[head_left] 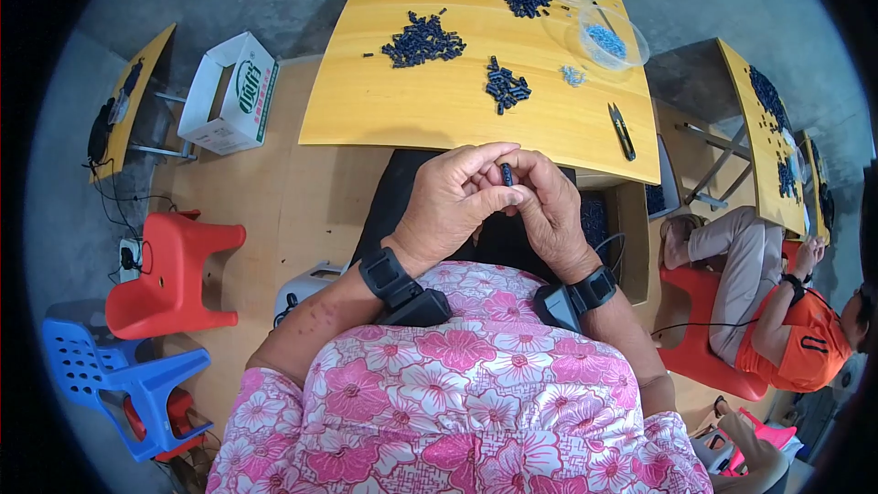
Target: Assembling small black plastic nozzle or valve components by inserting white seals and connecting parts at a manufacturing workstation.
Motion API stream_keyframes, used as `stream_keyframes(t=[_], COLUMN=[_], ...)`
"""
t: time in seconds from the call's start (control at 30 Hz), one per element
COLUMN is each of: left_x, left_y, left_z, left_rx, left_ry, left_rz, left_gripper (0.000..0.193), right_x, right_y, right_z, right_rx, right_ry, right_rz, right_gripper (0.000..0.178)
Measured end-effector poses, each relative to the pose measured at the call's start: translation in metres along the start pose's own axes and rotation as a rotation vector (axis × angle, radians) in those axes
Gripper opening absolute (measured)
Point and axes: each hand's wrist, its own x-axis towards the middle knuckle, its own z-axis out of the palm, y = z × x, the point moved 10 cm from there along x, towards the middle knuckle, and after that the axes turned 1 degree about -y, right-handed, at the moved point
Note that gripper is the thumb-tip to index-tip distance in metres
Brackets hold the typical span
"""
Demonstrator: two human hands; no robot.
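Just past the table's near edge, both hands meet over my lap. A small dark, tube-like plastic piece (pixel 507 175) stands up between their fingertips. My left hand (pixel 445 205) pinches it from the left, thumb and forefinger pressed together. From the other side my right hand (pixel 554 210) closes on it with curled fingers. The piece's lower end is hidden by the thumbs. On the yellow table (pixel 366 114) ahead lie a small pile of similar dark pieces (pixel 506 87) and a few light blue bits (pixel 573 76).
Larger dark piles (pixel 423 40) lie farther back. Thread snips (pixel 622 132) rest at the table's right. A clear bowl (pixel 631 53) holds blue bits. Below the table's right is an open carton (pixel 631 252). Red stool (pixel 174 274) at left; a seated person (pixel 796 338) works at right.
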Motion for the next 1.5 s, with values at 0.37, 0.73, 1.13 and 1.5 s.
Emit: stream_keyframes(t=[0.37,0.73,1.13,1.5], left_x=[-0.005,-0.017,-0.022,-0.026], left_y=[0.016,0.018,0.059,0.066], left_z=[0.002,-0.003,-0.003,0.002], left_rx=[0.116,-0.131,-0.187,-0.099], left_ry=[0.035,0.028,-0.046,-0.078], left_rz=[0.072,-0.021,0.029,0.015], left_gripper=[0.043,0.040,0.038,0.033], right_x=[-0.007,-0.010,-0.014,-0.017], right_y=[-0.011,-0.023,-0.087,-0.096], right_z=[-0.003,-0.001,-0.010,-0.038], right_rx=[-0.016,0.098,-0.147,-0.050], right_ry=[0.017,0.025,0.053,0.198], right_rz=[-0.043,-0.052,-0.290,-0.371], right_gripper=[0.020,0.024,0.026,0.028])
